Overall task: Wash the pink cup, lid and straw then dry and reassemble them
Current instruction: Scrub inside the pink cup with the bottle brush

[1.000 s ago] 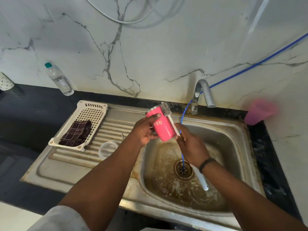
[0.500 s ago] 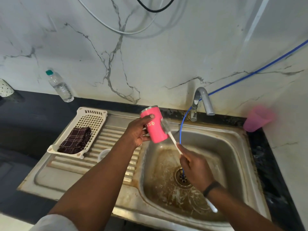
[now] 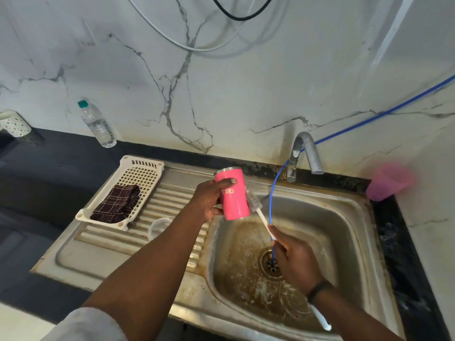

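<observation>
In the centre of the frame the left hand [image 3: 209, 200] holds the pink metal cup with a steel rim [image 3: 232, 193] upright over the left edge of the stained steel sink [image 3: 344, 217], thumb across its upper front and the other fingers wrapped round behind. A second ago the white bottle brush [image 3: 256, 205] had its bristle head up at the cup's mouth; half a second ago it had dropped beside the wall, and now the bristles lie against the lower right side of the cup, near its base. The right hand [image 3: 293, 257], lower right of centre, has drawn back and down toward the drain and grips the brush handle in curled fingers, the handle's end showing beyond the wrist at the bottom of the frame.

That shift reads as the scrubbing moving from the rim to the outside of the cup, so washing of the cup is probably still under way, and no water can be seen running from the grey tap [image 3: 305, 151].

A clear round piece that looks like the lid [image 3: 160, 226] lies on the ribbed draining surface left of centre, untouched. The straw cannot be made out. The dark checked cloth [image 3: 115, 204] sits in the cream plastic tray [image 3: 145, 173], likely for drying.
</observation>
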